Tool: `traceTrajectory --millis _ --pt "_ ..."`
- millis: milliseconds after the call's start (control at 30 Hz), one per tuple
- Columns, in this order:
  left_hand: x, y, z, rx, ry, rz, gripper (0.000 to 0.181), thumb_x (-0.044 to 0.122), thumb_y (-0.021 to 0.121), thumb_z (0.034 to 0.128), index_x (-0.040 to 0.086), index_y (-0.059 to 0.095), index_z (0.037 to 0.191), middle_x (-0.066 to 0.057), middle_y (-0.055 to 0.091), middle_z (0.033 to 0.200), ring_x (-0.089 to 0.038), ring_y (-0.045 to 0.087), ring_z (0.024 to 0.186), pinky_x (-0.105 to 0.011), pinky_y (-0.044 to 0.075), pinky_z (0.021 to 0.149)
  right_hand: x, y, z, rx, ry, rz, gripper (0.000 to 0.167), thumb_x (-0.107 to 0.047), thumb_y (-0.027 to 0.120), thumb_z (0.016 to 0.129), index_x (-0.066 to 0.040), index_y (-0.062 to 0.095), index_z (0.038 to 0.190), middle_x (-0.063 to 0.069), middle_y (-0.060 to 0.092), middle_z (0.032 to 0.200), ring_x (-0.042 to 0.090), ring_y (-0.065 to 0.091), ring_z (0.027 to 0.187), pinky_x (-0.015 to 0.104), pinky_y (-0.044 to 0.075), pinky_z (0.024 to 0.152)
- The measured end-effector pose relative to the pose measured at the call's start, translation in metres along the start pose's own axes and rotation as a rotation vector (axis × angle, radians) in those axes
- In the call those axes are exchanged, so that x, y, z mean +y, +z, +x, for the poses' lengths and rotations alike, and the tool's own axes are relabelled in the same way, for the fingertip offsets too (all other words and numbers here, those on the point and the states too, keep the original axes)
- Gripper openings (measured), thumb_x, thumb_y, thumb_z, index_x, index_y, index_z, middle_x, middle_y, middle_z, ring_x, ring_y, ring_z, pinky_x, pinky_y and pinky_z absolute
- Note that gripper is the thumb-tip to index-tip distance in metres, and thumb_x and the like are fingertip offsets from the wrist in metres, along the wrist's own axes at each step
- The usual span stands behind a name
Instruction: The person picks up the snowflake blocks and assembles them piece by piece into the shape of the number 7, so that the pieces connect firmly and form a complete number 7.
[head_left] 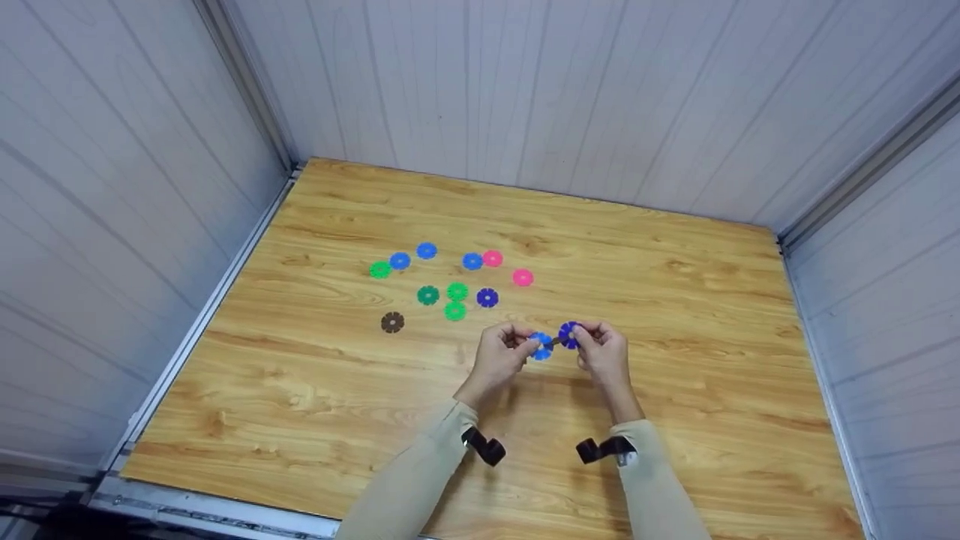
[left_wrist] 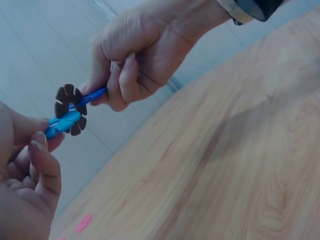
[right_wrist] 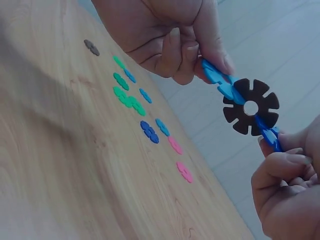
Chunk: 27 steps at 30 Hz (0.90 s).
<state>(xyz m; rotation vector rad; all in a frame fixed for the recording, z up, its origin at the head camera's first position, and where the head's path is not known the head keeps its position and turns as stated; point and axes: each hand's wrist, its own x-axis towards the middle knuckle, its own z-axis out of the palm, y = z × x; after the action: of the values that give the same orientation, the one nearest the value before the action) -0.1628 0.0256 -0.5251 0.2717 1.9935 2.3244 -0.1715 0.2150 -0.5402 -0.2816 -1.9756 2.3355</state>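
Note:
A brown slotted disc [right_wrist: 256, 92] stands between both hands, with a light blue slotted disc [right_wrist: 220, 80] joined at one side and a dark blue slotted disc [right_wrist: 270, 136] at the other. Thumb and fingers of my left hand [head_left: 501, 352] pinch the light blue disc. On the opposite side my right hand [head_left: 606, 354] pinches the dark blue disc between thumb and fingers. In the left wrist view the brown disc [left_wrist: 69, 97] sits crosswise to the two blue ones. All three are held up off the table; fingers cover parts of the blue discs.
Several loose slotted discs lie left of the hands on the wooden table [head_left: 300, 390]: a brown disc [head_left: 392, 322], a dark blue disc [head_left: 487, 298], a pink disc [head_left: 523, 277], a dark green disc [head_left: 428, 295], plus lighter green and blue ones. Pale walls [head_left: 495, 90] enclose the table's back and sides.

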Motion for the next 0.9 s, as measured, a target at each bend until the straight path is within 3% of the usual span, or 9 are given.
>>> traceTrajectory --millis 167,300,433,600,667,833,900 --pt "-0.002 0.005 0.002 -0.008 0.005 -0.012 0.01 -0.01 0.066 0.0874 -0.016 0.062 0.095 -0.013 0.061 0.074 -0.007 0.049 0.055 -0.017 0.042 0.047 0.002 -0.002 -0.002 -0.009 -0.006 0.04 0.014 -0.002 0.058 0.099 0.008 0.055 0.108 0.005 0.057 0.072 0.009 0.047 0.048 0.018 0.035 0.038" --pt "-0.004 0.005 0.002 0.041 0.008 -0.04 0.009 -0.011 0.065 0.0882 -0.016 0.061 0.095 -0.016 0.061 0.076 -0.009 0.049 0.057 -0.017 0.041 0.047 0.006 0.0 -0.007 -0.057 0.018 0.115 0.022 -0.013 0.053 0.104 0.002 0.05 0.119 0.008 0.062 0.082 0.012 0.051 0.052 0.019 0.038 0.039" --pt "-0.004 0.004 0.003 0.088 0.002 -0.083 0.01 -0.01 0.064 0.0892 -0.016 0.059 0.096 -0.014 0.061 0.075 -0.012 0.051 0.058 -0.018 0.04 0.047 0.01 0.002 -0.012 -0.09 0.016 0.145 0.017 -0.009 0.056 0.101 0.003 0.052 0.113 0.01 0.061 0.082 0.011 0.05 0.052 0.018 0.035 0.039" --pt "-0.004 0.005 0.005 0.091 -0.014 -0.102 0.013 -0.009 0.065 0.0894 -0.017 0.057 0.096 -0.007 0.061 0.073 -0.019 0.052 0.06 -0.02 0.042 0.047 0.014 0.008 -0.016 -0.161 -0.006 0.037 0.01 -0.005 0.061 0.098 0.004 0.059 0.096 0.012 0.061 0.078 0.011 0.049 0.052 0.017 0.033 0.04" --pt "-0.014 0.005 0.008 0.087 0.0 -0.113 0.012 -0.007 0.066 0.0895 -0.014 0.058 0.093 -0.003 0.06 0.073 -0.019 0.052 0.06 -0.019 0.041 0.046 0.014 0.01 -0.016 -0.187 -0.008 -0.02 0.011 -0.006 0.062 0.097 0.004 0.061 0.095 0.012 0.062 0.077 0.012 0.049 0.053 0.018 0.033 0.041" --pt "-0.016 0.006 0.008 0.03 0.011 -0.111 0.012 -0.006 0.065 0.0907 -0.013 0.056 0.092 -0.002 0.059 0.075 -0.021 0.051 0.061 -0.018 0.04 0.047 0.013 0.012 -0.015 -0.193 0.009 -0.091 0.01 -0.003 0.063 0.096 0.005 0.062 0.09 0.013 0.062 0.073 0.014 0.049 0.053 0.02 0.034 0.042" --pt "-0.008 0.004 0.005 0.003 0.002 -0.098 0.013 -0.008 0.064 0.0909 -0.016 0.054 0.094 -0.005 0.058 0.076 -0.023 0.05 0.061 -0.019 0.04 0.047 0.013 0.012 -0.015 -0.196 0.026 -0.077 0.008 -0.001 0.063 0.096 0.005 0.061 0.09 0.013 0.06 0.071 0.014 0.048 0.052 0.02 0.034 0.042"
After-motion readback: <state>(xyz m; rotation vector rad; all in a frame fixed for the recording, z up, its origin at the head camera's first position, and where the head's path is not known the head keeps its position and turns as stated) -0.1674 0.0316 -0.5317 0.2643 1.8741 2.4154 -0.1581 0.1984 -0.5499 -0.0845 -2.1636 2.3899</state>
